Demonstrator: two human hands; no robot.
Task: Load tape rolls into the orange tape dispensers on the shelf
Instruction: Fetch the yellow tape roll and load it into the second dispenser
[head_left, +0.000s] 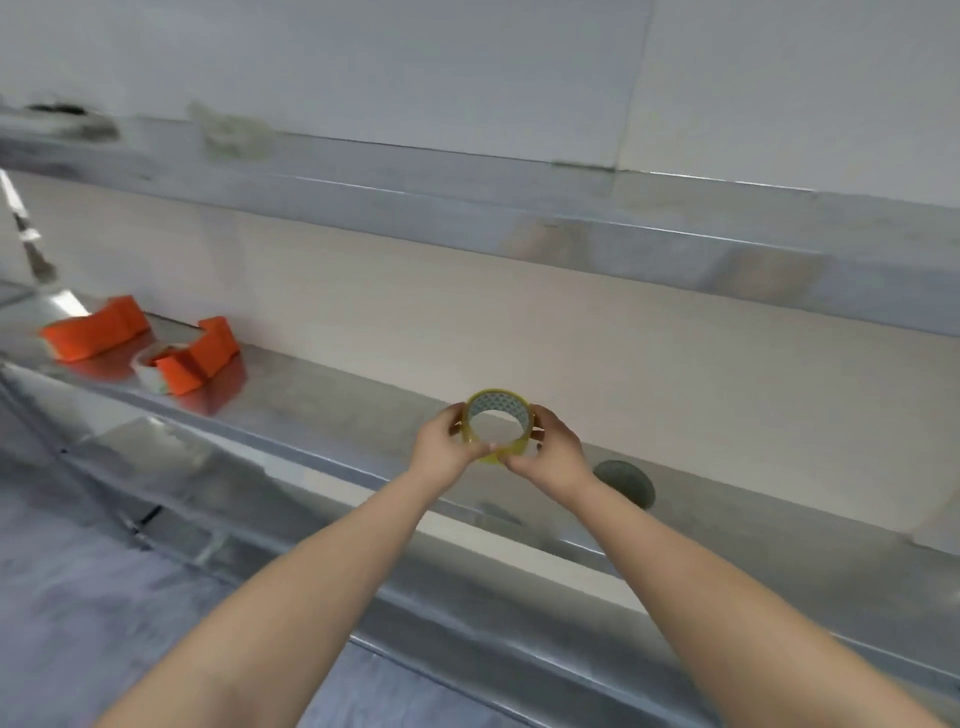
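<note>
A yellowish clear tape roll (497, 401) is held over the steel shelf (322, 395) between both hands. My left hand (445, 443) grips its left side and my right hand (551, 451) grips its right side, with the thumbs meeting at the bottom rim. Two orange tape dispensers lie far to the left on the shelf. The nearer orange dispenser (202, 353) has a pale tape roll (150, 366) in it. The farther orange dispenser (93, 330) lies flat; whether it holds a roll I cannot tell.
A round dark hole (623, 480) sits in the shelf just right of my right hand. An upper steel shelf (519, 218) overhangs the work shelf. A lower shelf level (171, 467) and a grey floor (72, 597) lie below at the left.
</note>
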